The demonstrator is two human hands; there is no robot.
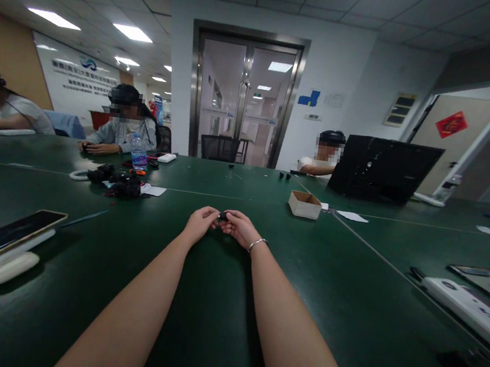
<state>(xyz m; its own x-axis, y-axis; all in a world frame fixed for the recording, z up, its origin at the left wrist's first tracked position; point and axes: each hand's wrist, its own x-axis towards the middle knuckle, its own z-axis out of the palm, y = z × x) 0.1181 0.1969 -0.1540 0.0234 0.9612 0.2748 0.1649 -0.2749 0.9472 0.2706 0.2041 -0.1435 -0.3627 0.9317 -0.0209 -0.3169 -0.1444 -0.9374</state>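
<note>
Both of my hands meet over the green table [215,276], at the middle of the head view. Between their fingertips is a small black piece [222,216], too small and too covered to name. My left hand [200,224] pinches its left end, where a bit of something shiny shows. From the other side my right hand [239,228] grips it with thumb and fingers. A silver bracelet [257,244] circles my right wrist. The fingers hide most of the piece.
Ahead to the right stands a small open box [304,205], with a black monitor [382,168] behind it. Black items [123,182] and a water bottle [139,151] are left. A phone [2,242] lies near left, a white device [472,310] right. Several people sit across the table.
</note>
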